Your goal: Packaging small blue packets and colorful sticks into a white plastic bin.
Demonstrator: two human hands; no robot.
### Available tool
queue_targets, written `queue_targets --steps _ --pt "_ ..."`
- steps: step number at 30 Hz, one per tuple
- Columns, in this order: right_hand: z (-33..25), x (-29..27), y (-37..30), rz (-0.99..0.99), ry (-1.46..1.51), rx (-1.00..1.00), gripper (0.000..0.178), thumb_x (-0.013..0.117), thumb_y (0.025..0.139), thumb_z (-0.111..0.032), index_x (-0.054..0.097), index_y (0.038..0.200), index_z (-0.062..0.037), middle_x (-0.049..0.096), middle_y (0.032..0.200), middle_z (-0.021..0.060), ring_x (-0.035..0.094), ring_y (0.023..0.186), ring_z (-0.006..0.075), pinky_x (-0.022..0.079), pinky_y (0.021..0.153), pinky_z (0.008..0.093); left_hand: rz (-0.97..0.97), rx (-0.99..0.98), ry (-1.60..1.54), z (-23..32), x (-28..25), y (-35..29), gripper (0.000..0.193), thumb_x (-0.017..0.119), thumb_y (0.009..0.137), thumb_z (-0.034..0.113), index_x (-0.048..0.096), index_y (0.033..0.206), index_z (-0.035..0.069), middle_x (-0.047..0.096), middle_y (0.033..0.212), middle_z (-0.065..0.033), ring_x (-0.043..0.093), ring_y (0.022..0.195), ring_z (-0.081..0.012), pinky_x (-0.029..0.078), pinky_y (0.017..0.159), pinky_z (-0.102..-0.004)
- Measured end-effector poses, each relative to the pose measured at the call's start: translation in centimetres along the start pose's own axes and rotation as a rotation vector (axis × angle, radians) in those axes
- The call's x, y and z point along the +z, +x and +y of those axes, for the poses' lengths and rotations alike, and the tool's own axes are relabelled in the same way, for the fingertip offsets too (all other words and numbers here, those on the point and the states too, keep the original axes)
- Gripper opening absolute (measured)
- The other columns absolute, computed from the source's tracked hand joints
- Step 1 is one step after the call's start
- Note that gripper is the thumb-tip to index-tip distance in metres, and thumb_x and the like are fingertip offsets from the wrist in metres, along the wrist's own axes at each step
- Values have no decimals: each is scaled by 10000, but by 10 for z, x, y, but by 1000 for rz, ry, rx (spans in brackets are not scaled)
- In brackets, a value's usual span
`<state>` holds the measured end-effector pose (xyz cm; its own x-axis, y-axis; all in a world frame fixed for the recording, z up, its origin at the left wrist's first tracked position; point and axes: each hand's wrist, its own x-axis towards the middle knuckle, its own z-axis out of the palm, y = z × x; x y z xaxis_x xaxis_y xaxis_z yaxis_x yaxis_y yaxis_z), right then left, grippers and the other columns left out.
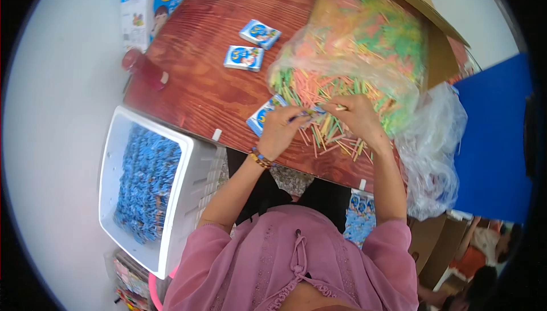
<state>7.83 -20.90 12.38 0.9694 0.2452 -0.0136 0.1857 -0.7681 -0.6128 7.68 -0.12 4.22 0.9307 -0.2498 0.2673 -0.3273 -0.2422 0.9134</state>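
While the left hand [279,130] pinches a small blue packet [317,110] just in front of the clear bag [350,67] of coloured sticks [313,86], the right hand [358,116] pinches a pale stick [341,107] beside it. Filling appears to be the step in hand; the next move calls for a steady, open packet. Blue-and-white packs [243,58] lie left of the bag.

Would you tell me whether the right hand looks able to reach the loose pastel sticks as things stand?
Probably yes: the right hand is close to the loose pastel sticks, which spill uncovered from the plastic bag, though it looks busy with a small blue packet.
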Motion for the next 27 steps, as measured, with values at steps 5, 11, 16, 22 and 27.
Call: queue_targets --steps 5,11,16,22,27 --pt "-8 2 6 -25 124 -28 153 654 816 -160 720 904 -53 657 703 112 613 627 192 463 593 323 -35 -17 -39 7 -2 0 163 644 830 121 697 937 9 676 797 -113 621 683 -194 459 617 -297" --pt "-14 3 19 -73 28 -92 114 654 778 -175 700 832 -85 603 654 139 608 608 276 461 581 381 -19 -48 -78 6 -5 2 174 638 830 122 693 962 22 673 799 -111 634 709 -213 469 641 -310" --pt "-25 12 19 76 -47 -202 109 661 758 -171 701 845 -120 624 682 143 623 653 325 476 598 418 48 -6 -55 4 -9 0 163 634 826 126 688 939 22 666 821 -117 635 749 -236 474 675 -319" --pt "-32 17 16 93 -141 -213 81 668 755 -188 689 810 -133 633 687 113 627 657 309 475 584 415 95 -7 -45 2 -10 -5 173 653 824 121 693 954 14 672 804 -130 651 717 -234 482 633 -317" --pt "-30 23 19 90 46 -224 95 659 764 -109 688 853 -94 640 694 99 610 600 229 453 560 348 86 -40 -150 5 -14 -6 173 667 837 124 692 960 5 683 790 -102 629 689 -139 475 625 -273"
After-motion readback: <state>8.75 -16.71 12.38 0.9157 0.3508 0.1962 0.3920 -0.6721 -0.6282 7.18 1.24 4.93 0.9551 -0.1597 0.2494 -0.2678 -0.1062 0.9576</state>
